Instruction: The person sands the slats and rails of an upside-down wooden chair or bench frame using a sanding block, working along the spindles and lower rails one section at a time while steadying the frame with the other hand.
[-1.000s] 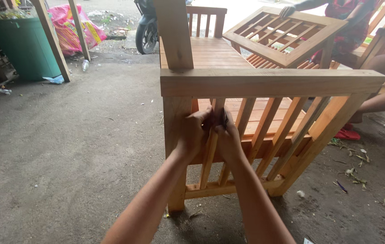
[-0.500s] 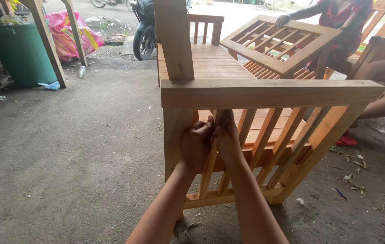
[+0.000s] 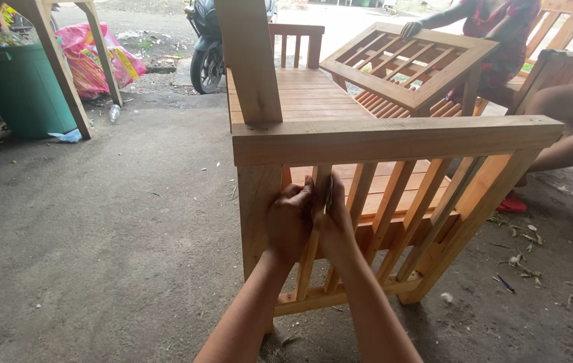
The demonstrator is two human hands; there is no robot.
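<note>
Bare concrete floor [image 3: 98, 255] of an open-air workshop: my left hand [image 3: 290, 220] and right hand [image 3: 333, 218] close together around one slanted slat [image 3: 313, 249] in the side frame of a wooden bench [image 3: 394, 141], fingers curled tight on it just under the armrest; another person's hand [image 3: 410, 29] rests on a slatted panel [image 3: 411, 64] beyond.

slanted pale wooden slat [image 3: 313, 249] in bench armrest frame [image 3: 394, 138].

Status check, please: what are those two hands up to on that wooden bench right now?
Left hand and right hand gripping one slanted slat under the armrest. Small item between them, unclear. Nothing in the way.
</note>
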